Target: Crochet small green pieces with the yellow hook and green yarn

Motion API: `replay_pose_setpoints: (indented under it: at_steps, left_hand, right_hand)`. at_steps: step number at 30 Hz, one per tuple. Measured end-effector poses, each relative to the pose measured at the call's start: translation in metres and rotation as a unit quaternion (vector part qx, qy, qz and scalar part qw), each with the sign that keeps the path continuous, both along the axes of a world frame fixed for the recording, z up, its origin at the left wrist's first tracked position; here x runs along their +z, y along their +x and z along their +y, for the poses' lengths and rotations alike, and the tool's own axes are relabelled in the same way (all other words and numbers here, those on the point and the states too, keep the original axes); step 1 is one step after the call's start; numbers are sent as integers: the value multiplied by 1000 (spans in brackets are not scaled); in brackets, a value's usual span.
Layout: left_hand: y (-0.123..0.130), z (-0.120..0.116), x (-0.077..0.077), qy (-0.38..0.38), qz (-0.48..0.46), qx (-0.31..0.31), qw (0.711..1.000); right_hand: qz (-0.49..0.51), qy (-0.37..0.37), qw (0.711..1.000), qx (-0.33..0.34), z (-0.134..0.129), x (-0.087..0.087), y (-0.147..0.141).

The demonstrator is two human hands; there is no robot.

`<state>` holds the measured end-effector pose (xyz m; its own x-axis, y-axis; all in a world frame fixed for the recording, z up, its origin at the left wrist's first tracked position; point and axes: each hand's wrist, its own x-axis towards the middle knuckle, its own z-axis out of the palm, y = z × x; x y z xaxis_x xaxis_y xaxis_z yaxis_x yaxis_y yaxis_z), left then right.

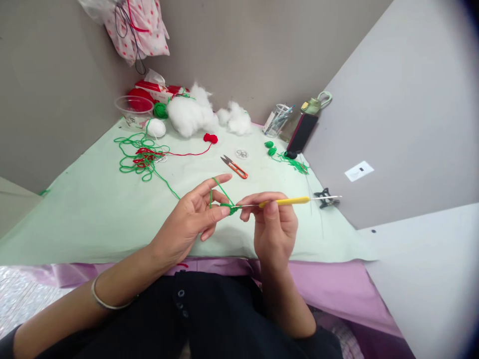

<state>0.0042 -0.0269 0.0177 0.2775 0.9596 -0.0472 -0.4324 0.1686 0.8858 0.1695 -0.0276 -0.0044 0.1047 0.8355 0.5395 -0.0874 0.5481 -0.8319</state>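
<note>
My left hand (198, 212) pinches a small green crocheted piece (232, 210) between thumb and fingers, with green yarn looped over its raised index finger. My right hand (276, 224) grips a crochet hook with a yellow handle (290, 201); the hook's metal tip meets the green piece. From the left hand the yarn runs back to a loose green tangle (129, 154) on the table, mixed with red strands. Beyond the hands lie orange-handled thread snips (236, 167) and a small red crocheted piece (210, 138).
White stuffing (190, 112), a clear plastic tub (134, 112) and a white yarn ball (156, 128) stand at the back left. A pen cup (277, 121), a dark phone (303, 133), green pieces (272, 150) and a black clip (327, 198) are on the right.
</note>
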Motion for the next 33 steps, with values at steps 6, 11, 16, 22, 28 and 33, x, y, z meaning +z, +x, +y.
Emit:
replay_pose_setpoints:
  at_steps: [6,11,16,22,28,33]
  left_hand:
    - [1,-4,-6,72,77,67,992]
    - [3,-3,-4,9,7,35,999]
    - [-3,4,1,-95,-74,-45,992]
    - [1,1,2,-7,-13,8,1000]
    - [5,1,-3,-39,-57,-3,998]
    - [-1,6,-2,-110,-113,-52,986]
  right_hand:
    - [-177,160,967,-92,-8,-5,1]
    - [-308,268,891,-198,-4,-20,-3]
    - [-150,180,963,-135,-3,-10,-3]
    - [-88,108,989,-52,1,-1,-6]
    - [-261,253,908,-207,-4,-18,-9]
    - [-144,150,968,-139,-2,-10,-1]
